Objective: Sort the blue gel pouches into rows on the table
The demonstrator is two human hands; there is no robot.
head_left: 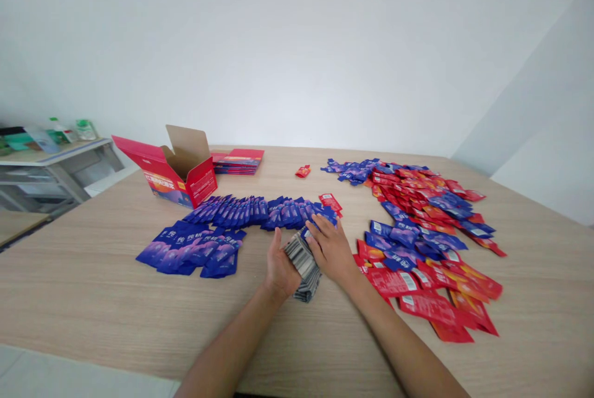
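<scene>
1. Silvery edges show between the two hands at the lower centre of the frame: a stack of packets (302, 265) stands on edge on the table (93, 299), squeezed from both sides, which looks like a way to square it up.
2. Left hand (279, 268) has its fingers curled round the near-left side of the stack, thumb pointing up the frame, so it acts as a stop.
3. Right hand (330, 248) lies flat over the far-right side, fingers spread and pressing, closed onto the stack rather than loose.
4. Just above the hands a row of blue packets (264, 211) runs leftward, overlapped like tiles, and a second fanned blue group (192, 250) lies at centre left; the overlap keeps each one countable.
5. Right of the hands sprawls a mixed red and blue heap (417, 237), unsorted.
6. Upper left, an open red box (179, 175) sits with its flap up, flat red boxes (237, 161) behind it.
</scene>
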